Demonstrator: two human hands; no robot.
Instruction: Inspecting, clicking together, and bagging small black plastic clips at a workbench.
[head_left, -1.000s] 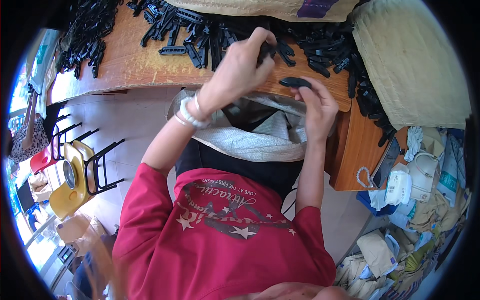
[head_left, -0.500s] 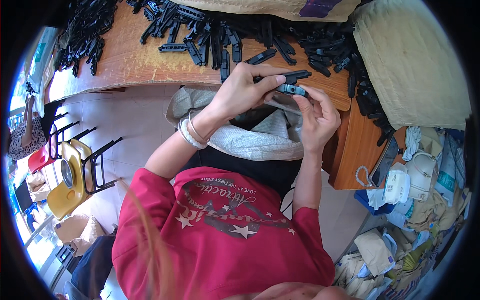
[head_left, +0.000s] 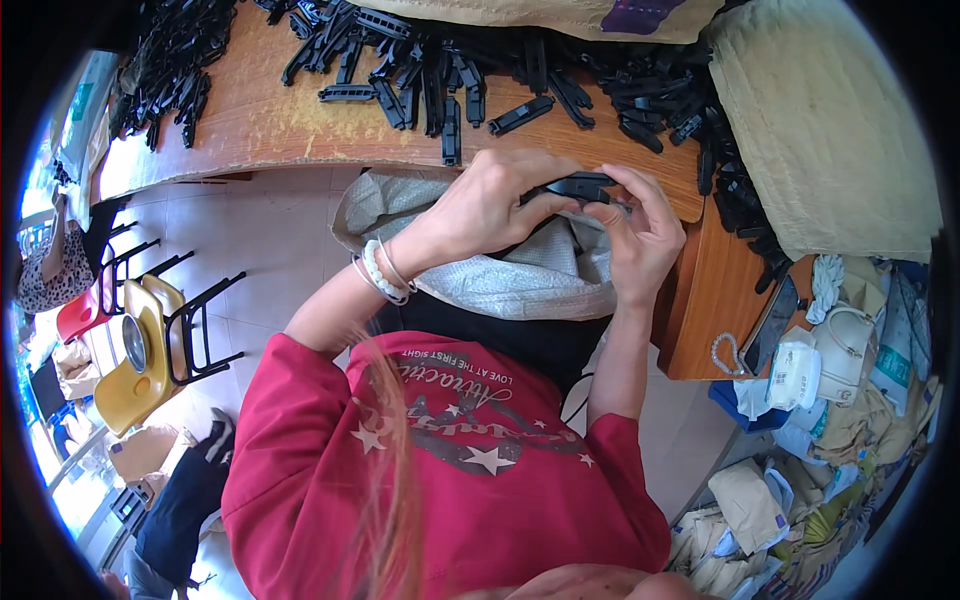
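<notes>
Just off the table's near edge, both my hands hold a dark, elongated black plastic part (head_left: 582, 186). My left hand (head_left: 487, 205) has its fingers closed round the left end, hiding much of it. At the other end my right hand (head_left: 643, 232) pinches the part between thumb and fingers. Below them a white woven sack (head_left: 530, 292) hangs with its mouth open; my hands and arms cover some of it. Beyond my hands, many similar black plastic parts (head_left: 452, 130) lie loose on the wooden table (head_left: 260, 125), one of them (head_left: 520, 115) close to my left hand.
A denser heap of black pieces (head_left: 170, 75) occupies the table's far left. Large tan sacks (head_left: 825, 130) stand at the back and right. Yellow chairs (head_left: 130, 395) are at the left, near another person (head_left: 60, 270). A white bag (head_left: 845, 350) and crumpled wrappings fill the right side.
The part has turned in my hands; its light blue-grey side and protruding end no longer show. My left hand has shifted slightly down and right. At lower left, a person's dark-clothed leg has moved.
</notes>
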